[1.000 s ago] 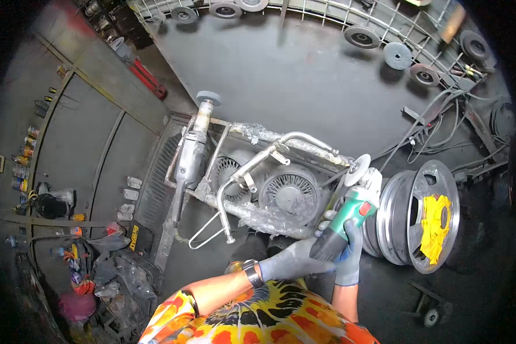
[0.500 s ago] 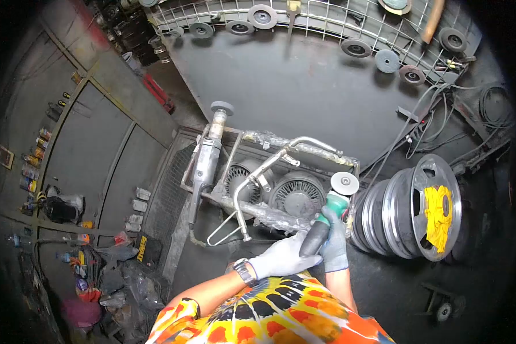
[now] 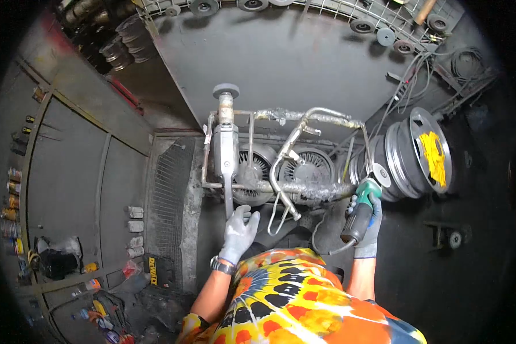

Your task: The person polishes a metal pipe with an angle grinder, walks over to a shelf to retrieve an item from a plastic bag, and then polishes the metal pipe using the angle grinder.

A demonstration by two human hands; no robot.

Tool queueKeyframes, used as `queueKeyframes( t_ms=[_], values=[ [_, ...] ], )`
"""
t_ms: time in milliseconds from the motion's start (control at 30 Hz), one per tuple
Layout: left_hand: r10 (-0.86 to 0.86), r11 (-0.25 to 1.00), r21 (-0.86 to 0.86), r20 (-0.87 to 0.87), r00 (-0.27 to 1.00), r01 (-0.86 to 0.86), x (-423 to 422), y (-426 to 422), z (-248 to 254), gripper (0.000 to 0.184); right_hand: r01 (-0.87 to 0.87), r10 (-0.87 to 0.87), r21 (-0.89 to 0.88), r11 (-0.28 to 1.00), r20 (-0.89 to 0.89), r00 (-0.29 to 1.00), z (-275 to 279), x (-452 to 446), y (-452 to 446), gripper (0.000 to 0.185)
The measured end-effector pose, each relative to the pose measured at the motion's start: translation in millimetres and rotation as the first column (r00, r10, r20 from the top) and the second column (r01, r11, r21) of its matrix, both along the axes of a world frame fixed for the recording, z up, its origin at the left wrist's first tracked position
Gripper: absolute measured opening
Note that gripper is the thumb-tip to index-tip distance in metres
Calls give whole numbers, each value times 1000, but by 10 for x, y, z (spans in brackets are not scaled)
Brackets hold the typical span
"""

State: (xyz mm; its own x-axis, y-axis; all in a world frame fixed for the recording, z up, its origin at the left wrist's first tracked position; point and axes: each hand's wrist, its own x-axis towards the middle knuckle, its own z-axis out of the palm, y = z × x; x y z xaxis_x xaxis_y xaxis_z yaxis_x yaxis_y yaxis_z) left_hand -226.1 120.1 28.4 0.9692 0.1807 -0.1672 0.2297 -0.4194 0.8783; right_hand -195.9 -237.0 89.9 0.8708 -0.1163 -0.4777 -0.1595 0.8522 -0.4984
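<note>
My right hand [image 3: 374, 221], gloved in grey, is closed around a green and black angle grinder [image 3: 360, 221]. The grinder's round disc [image 3: 380, 175] faces up beside the metal wheel rims. My left hand [image 3: 239, 234], in a similar glove, holds nothing and has its fingers apart and slightly bent. It is near the lower end of a long grey power tool [image 3: 226, 150] with a round wheel on top, which rests on a metal frame [image 3: 251, 186]. A bent metal tube frame [image 3: 285, 155] lies across the same stand.
Stacked wheel rims [image 3: 404, 157] stand at the right, with a yellow cloth or glove [image 3: 434, 159] on the outermost one. Grinding discs [image 3: 205, 7] hang on a wire grid at the top. Cables [image 3: 410, 86] run down the right side. A DeWalt case [image 3: 160, 270] lies at lower left.
My left hand has come off the angle grinder and moved left toward the long power tool. My right hand has carried the angle grinder to the right. The view has shifted.
</note>
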Motion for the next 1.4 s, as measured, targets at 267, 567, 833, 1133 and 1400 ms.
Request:
queueKeyframes(
  t_ms=[267, 567, 833, 1133, 1400],
  values=[
    [-372, 927, 73, 304, 877, 367, 997, 31, -448, 26, 187, -187, -88, 978, 13, 982, 384, -1038, 297, 41],
    [-296, 955, 4, 38, 954, 296, 2651, -500, -400, 53, 405, -424, -324, 855, 16, 906, 430, -1593, -44, 34],
    [-470, 883, -41, -122, 874, 468, 3433, -1155, -1012, 52, 389, -573, -568, 725, -185, 798, 101, -1571, -990, 33],
    [-394, 919, -239, -490, 778, 314, 3521, -1375, -1052, 32, 293, -510, -558, 776, -281, 813, -97, -965, -1775, 33],
    [-442, 889, -339, -459, 770, 308, 3426, -1355, -504, 30, 106, -389, -633, 767, -327, 861, 9, -633, -2018, 38]
  ],
)
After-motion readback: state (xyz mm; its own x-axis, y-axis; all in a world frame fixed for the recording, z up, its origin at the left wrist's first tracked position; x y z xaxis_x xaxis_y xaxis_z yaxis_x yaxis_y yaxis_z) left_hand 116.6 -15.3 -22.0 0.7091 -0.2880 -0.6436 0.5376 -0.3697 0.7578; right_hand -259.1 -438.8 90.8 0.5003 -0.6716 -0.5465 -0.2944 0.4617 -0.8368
